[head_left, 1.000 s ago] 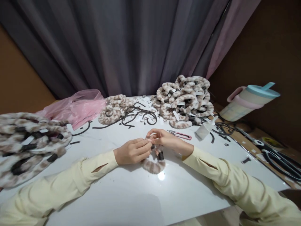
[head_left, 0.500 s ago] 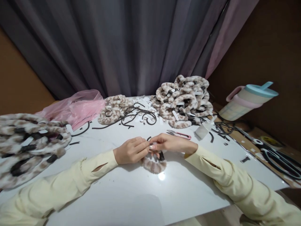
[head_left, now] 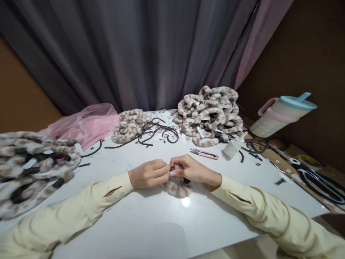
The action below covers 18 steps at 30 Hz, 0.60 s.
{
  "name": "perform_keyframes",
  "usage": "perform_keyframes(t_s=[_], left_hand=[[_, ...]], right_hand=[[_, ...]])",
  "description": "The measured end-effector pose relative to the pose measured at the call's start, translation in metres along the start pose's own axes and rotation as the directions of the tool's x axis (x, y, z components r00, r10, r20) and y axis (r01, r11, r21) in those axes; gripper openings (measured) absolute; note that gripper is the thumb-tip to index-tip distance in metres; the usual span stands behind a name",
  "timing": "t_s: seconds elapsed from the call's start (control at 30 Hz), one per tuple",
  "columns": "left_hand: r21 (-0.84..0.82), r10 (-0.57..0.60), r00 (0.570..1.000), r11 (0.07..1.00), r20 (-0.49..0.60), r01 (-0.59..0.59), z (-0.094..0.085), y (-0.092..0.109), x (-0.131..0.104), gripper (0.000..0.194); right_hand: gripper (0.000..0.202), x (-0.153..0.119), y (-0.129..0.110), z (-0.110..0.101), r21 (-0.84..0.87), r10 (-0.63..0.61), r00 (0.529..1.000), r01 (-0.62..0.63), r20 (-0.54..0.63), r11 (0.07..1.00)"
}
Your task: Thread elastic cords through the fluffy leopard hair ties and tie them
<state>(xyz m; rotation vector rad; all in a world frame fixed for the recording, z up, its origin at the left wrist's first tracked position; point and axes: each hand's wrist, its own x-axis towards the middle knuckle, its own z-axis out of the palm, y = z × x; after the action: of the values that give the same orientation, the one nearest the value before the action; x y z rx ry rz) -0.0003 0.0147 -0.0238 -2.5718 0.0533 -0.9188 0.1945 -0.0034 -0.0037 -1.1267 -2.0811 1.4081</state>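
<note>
My left hand (head_left: 150, 174) is closed, its fingertips pinched together at the far side of a small furry ring (head_left: 176, 190). My right hand (head_left: 192, 168) bends over the same ring from the right, thumb and forefinger pinching close to the left fingertips. The ring is white with brown-grey patches and has a black section, partly covered by the right hand. It rests low over the white table, under and between both hands. The exact bit between the fingertips is mostly hidden. Beyond my right hand lie pink-handled thread snips (head_left: 204, 154).
Similar furry rings are piled at left (head_left: 32, 169), centre back (head_left: 129, 126) and right (head_left: 212, 115). Black cord pieces (head_left: 159, 133) lie between them. A pink plastic bag (head_left: 88, 124), a small white container (head_left: 232, 148), a tumbler (head_left: 281, 115) and large black scissors (head_left: 320, 185) stand or lie around.
My right hand has shifted slightly left, its fingers more curled over the ring. The short dark end that stuck up above the fingertips no longer shows. My left hand is nearly still.
</note>
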Motion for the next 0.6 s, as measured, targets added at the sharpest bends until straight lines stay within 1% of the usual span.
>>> perform_keyframes(t_s=[0.07, 0.17, 0.23, 0.27, 0.33, 0.47, 0.53, 0.6], left_hand=[[-0.051, -0.079, 0.997, 0.996, -0.013, 0.078, -0.0001, -0.0002, -0.0004, 0.019], [-0.111, -0.212, 0.977, 0.972, -0.025, 0.208, 0.0012, 0.0001, -0.0009, 0.018], [-0.138, -0.252, 0.967, 0.959, -0.027, 0.246, 0.0025, 0.0006, -0.0017, 0.016], [-0.149, -0.257, 0.966, 0.957, -0.025, 0.251, 0.0031, 0.0008, -0.0023, 0.015], [-0.157, -0.248, 0.969, 0.957, -0.015, 0.243, 0.0037, 0.0009, -0.0034, 0.012], [-0.168, -0.207, 0.978, 0.964, 0.000, 0.204, 0.0027, 0.0004, -0.0050, 0.015], [-0.222, -0.249, 0.968, 0.945, -0.015, 0.240, 0.0023, 0.0007, -0.0053, 0.019], [-0.291, -0.336, 0.941, 0.905, -0.037, 0.312, 0.0024, 0.0019, -0.0049, 0.023]], right_hand=[[0.011, -0.0004, 0.0013, -0.0006, -0.110, -0.113, 0.993, 0.107, -0.042, 0.988], [0.014, -0.0008, 0.0043, -0.0007, -0.289, -0.310, 0.946, 0.272, -0.092, 0.918], [0.013, -0.0006, 0.0065, 0.0005, -0.357, -0.403, 0.909, 0.343, -0.107, 0.869], [0.012, -0.0004, 0.0076, 0.0014, -0.369, -0.427, 0.897, 0.362, -0.110, 0.856], [0.011, 0.0000, 0.0092, 0.0034, -0.356, -0.430, 0.896, 0.368, -0.111, 0.859], [0.010, 0.0000, 0.0103, 0.0070, -0.268, -0.357, 0.925, 0.314, -0.128, 0.911], [0.011, -0.0003, 0.0100, 0.0082, -0.251, -0.330, 0.932, 0.287, -0.148, 0.924], [0.012, -0.0003, 0.0097, 0.0082, -0.251, -0.325, 0.931, 0.278, -0.169, 0.927]])
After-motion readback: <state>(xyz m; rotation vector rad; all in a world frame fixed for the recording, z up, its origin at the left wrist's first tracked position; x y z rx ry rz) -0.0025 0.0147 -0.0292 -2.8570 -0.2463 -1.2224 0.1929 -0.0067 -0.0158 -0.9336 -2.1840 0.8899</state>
